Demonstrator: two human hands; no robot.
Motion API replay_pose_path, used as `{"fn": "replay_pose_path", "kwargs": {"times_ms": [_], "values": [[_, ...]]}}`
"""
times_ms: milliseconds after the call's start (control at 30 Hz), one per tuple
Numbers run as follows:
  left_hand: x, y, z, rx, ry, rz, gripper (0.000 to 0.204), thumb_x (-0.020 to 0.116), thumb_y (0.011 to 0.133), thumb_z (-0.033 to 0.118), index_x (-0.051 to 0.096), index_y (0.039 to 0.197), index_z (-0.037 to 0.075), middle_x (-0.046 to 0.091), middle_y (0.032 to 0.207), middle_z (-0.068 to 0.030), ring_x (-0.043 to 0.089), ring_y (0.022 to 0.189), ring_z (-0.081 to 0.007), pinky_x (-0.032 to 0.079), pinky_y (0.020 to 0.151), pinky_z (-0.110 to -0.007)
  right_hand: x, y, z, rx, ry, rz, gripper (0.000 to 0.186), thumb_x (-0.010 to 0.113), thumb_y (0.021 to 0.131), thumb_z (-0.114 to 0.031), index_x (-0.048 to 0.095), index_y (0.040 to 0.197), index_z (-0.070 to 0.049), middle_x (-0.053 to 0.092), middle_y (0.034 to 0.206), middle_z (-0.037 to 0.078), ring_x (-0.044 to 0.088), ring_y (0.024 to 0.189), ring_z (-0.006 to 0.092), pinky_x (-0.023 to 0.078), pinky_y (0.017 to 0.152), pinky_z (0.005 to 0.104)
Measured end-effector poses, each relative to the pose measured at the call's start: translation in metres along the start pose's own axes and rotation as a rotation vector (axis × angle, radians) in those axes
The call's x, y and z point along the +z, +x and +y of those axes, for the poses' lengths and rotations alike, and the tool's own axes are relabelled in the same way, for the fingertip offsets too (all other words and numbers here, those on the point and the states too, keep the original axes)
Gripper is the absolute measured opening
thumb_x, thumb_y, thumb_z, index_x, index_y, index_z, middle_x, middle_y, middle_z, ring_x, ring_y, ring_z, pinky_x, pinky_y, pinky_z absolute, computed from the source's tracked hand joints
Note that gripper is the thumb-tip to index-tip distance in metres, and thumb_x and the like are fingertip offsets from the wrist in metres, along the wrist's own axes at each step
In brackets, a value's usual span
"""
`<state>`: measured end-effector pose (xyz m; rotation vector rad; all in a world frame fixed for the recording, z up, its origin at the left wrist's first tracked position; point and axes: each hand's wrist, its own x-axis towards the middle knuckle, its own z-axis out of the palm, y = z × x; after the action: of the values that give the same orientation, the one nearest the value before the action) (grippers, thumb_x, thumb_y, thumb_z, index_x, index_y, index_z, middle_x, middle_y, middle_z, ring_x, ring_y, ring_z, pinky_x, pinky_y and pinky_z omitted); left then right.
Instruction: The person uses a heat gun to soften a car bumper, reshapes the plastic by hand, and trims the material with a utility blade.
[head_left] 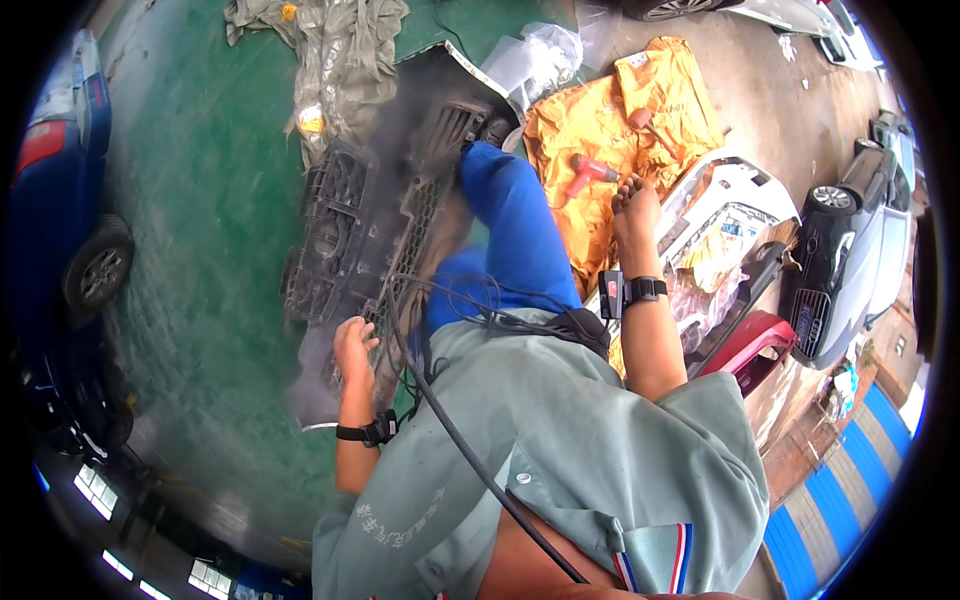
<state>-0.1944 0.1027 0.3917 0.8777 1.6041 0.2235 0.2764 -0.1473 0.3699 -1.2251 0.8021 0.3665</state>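
Note:
A car bumper (345, 215) with dark grilles lies on the green floor, its dusty black inner side up and a pale edge showing. Just over its near end hovers my left hand (355, 347), fingers loosely bent and apart, holding nothing that I see. My right hand (637, 207) is raised at the right, its fingers curled closed; whatever is inside them is hidden. Right beside those fingers a red pistol-shaped power tool (590, 173) rests on an orange cloth (565, 130). Farther out on the cloth lies a reddish-brown mallet (655, 130).
My blue-trousered leg (515, 220) stands against the bumper. A black cable (450, 430) runs down over my shirt. White (740, 185) and red (755, 350) car parts lie at the right. Parked are a blue vehicle (60, 210) and a silver car (865, 240). Grey-green cloth (345, 60) lies beyond.

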Motion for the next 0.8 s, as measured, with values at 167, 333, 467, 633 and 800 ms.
{"fn": "replay_pose_path", "kwargs": {"times_ms": [167,333,467,633,800], "values": [[-0.006,0.016,0.014,-0.066,0.037,0.052,0.033,0.064,0.093,0.023,0.061,0.114,-0.002,0.067,0.110,-0.0118,0.070,0.098,-0.0237,0.058,0.067,-0.030,0.040,0.007,0.010,0.026,0.014,0.007,0.009,0.053,0.097,-0.013,0.058,0.094,-0.005,0.058,0.073,0.000,0.053,0.057,0.0098,0.043,0.050,0.0204],[0.014,0.024,0.030,-0.046,0.039,0.067,0.038,0.063,0.091,0.022,0.059,0.119,-0.003,0.063,0.115,-0.0116,0.066,0.104,-0.0253,0.053,0.073,-0.034,0.068,0.032,0.011,0.013,-0.045,0.028,0.013,0.052,0.096,-0.014,0.058,0.102,-0.003,0.060,0.080,0.003,0.055,0.061,0.0108,0.045,0.053,0.0216],[0.013,0.036,0.032,-0.055,0.028,0.043,0.037,0.062,0.091,0.022,0.059,0.120,-0.003,0.062,0.117,-0.0116,0.066,0.105,-0.0256,0.053,0.073,-0.034,0.102,0.041,0.015,0.061,-0.104,0.043,0.015,0.052,0.095,-0.013,0.059,0.105,-0.003,0.059,0.081,0.003,0.054,0.062,0.0112,0.044,0.053,0.0213],[0.037,0.048,0.073,-0.192,0.020,0.130,0.037,0.060,0.091,0.019,0.059,0.120,-0.004,0.062,0.116,-0.0125,0.065,0.105,-0.0267,0.053,0.073,-0.034,0.135,0.078,0.005,0.087,-0.071,-0.007,0.016,0.053,0.095,-0.012,0.059,0.105,-0.002,0.059,0.080,0.003,0.054,0.061,0.0118,0.043,0.051,0.0221],[0.062,0.063,0.096,-0.203,0.032,0.155,0.040,0.061,0.091,0.021,0.058,0.123,-0.004,0.062,0.117,-0.0131,0.065,0.107,-0.0273,0.053,0.074,-0.035,0.179,0.103,-0.009,0.093,-0.132,0.020,0.017,0.053,0.096,-0.012,0.059,0.106,0.000,0.059,0.080,0.003,0.053,0.061,0.0117,0.042,0.052,0.0220]]}}
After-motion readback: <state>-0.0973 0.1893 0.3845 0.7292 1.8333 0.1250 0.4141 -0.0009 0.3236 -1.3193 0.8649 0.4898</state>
